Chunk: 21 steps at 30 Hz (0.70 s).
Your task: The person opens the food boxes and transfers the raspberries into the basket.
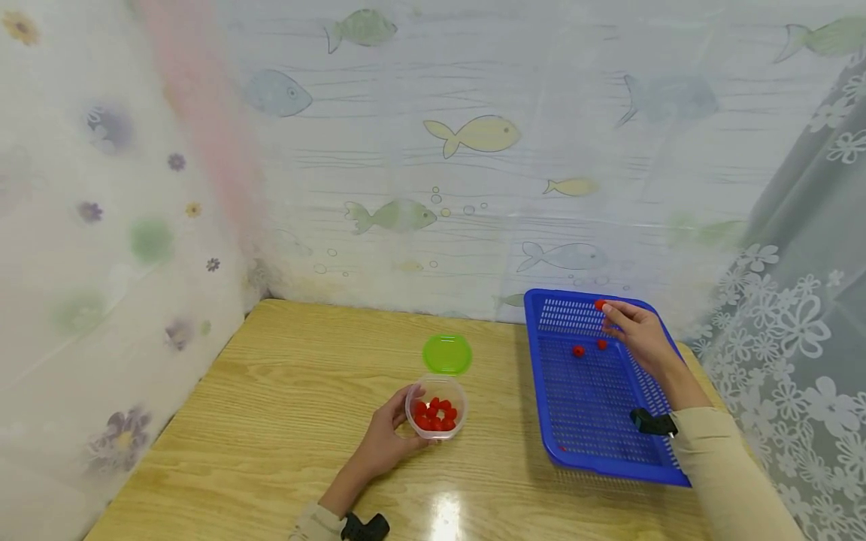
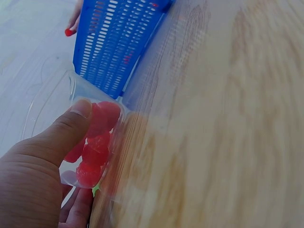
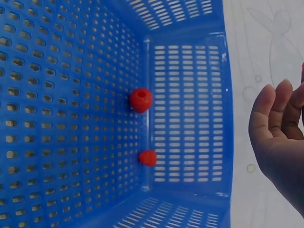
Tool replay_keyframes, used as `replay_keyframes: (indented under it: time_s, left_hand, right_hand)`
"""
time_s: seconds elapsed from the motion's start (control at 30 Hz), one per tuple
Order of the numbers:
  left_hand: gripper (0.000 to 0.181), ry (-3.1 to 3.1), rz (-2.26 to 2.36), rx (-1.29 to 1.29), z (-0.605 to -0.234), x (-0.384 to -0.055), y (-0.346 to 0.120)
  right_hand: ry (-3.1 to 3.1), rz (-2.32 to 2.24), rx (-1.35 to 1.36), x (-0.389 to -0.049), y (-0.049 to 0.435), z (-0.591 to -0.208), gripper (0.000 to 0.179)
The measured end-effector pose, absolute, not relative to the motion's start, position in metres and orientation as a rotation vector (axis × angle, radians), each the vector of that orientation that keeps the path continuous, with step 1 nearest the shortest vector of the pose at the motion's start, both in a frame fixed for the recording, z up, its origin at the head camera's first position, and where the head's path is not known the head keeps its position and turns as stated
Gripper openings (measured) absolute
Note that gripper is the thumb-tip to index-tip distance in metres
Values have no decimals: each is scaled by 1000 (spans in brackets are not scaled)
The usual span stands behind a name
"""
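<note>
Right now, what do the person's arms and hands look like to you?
The left sleeve and right sleeve are both pale beige. Each wrist carries a dark device, left device and right device. The left hand and right hand wear no gloves.

From my head, the widest and farthest view looks forward and down over the wooden table [image 1: 304, 376] to the fish-print backdrop [image 1: 473, 135], taking in both my left hand [image 1: 387, 445] and my right hand [image 1: 641, 338]. On my left wrist, a second camera, close in and tipped on its side, looks past that hand and the clear container [image 1: 436, 384] toward the blue basket [image 1: 537, 376]; the head view shares all three. On my right wrist, a third, also turned sideways, looks down into the basket from near, my right hand cut off at its right edge. Two red berries [image 3: 141, 100] in the basket appear both there and from my head.
</note>
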<state>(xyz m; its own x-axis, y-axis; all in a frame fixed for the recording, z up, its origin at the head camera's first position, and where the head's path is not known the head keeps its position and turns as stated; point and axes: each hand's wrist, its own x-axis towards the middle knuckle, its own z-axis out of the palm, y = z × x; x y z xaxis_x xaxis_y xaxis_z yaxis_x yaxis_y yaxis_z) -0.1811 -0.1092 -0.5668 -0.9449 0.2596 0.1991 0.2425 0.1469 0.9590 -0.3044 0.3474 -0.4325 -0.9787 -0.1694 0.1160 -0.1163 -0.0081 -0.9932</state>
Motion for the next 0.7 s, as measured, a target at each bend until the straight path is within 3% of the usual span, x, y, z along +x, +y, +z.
replay_keyframes:
  time_s: [0.7]
  left_hand:
    - [89,2363,1983,532,-569,-182,-110]
  right_hand:
    - [2231,-2153,-255,-305,350,-434,14]
